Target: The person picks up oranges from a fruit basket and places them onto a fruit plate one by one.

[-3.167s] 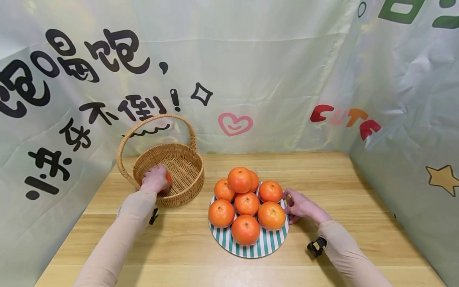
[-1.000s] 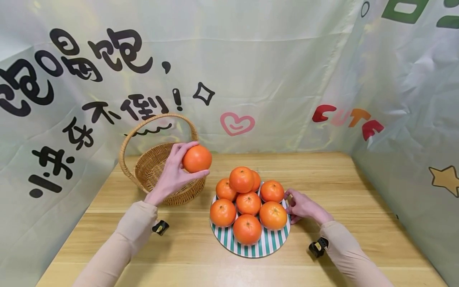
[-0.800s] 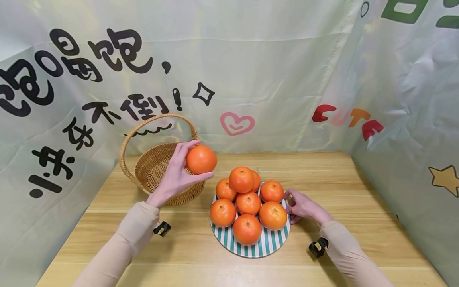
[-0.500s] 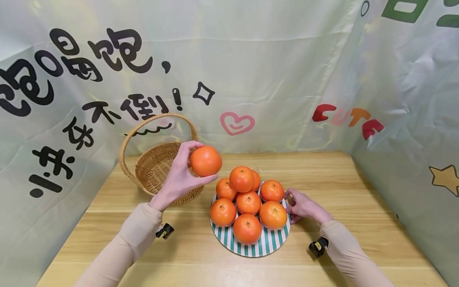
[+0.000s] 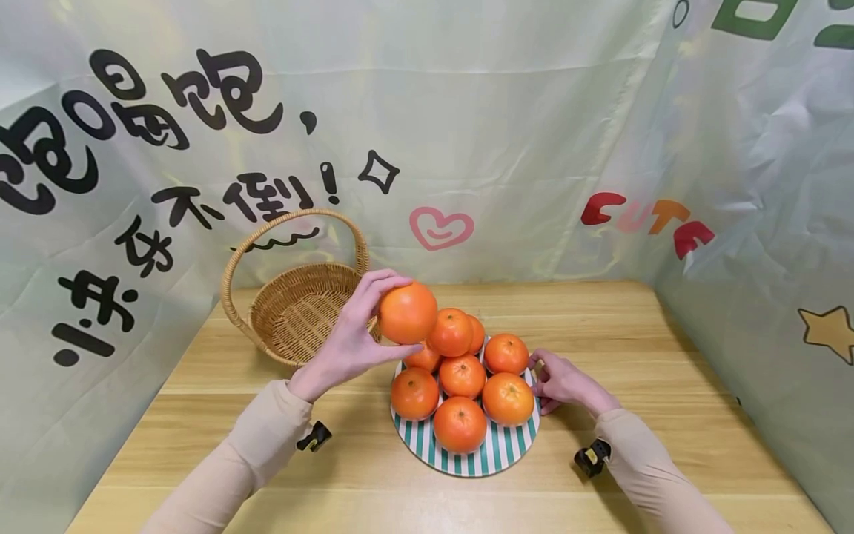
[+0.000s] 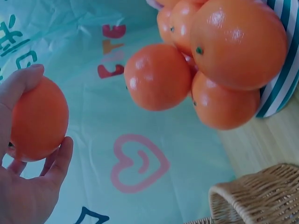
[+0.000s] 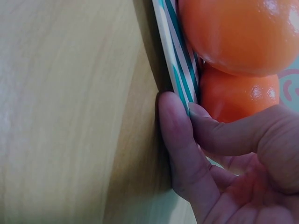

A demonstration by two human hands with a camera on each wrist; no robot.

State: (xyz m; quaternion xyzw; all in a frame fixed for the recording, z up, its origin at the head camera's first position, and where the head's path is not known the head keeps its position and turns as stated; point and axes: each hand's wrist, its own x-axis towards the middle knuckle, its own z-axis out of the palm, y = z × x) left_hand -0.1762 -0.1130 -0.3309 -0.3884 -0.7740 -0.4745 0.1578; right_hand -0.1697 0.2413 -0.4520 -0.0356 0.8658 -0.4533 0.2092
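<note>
In the head view my left hand (image 5: 353, 337) holds an orange (image 5: 408, 313) between thumb and fingers, above the left back part of a striped plate (image 5: 427, 449). The left wrist view also shows this held orange (image 6: 39, 121), gripped from one side. Several more oranges (image 5: 460, 425) sit on the green-and-white plate, one of them (image 5: 450, 332) resting on top of others. At the plate's right side my right hand (image 5: 567, 382) pinches the rim. Up close in the right wrist view, thumb and fingers (image 7: 175, 116) lie on either side of the plate's edge.
A wicker basket (image 5: 267, 315) with a tall arched handle (image 5: 293, 215) stands at the back left of the wooden table (image 5: 347, 475). A printed cloth (image 5: 520, 163) hangs behind the table and along its sides.
My left hand has lifted an orange out of the basket and carried it right, to over the plate's left back side. My right hand stays at the plate's rim.
</note>
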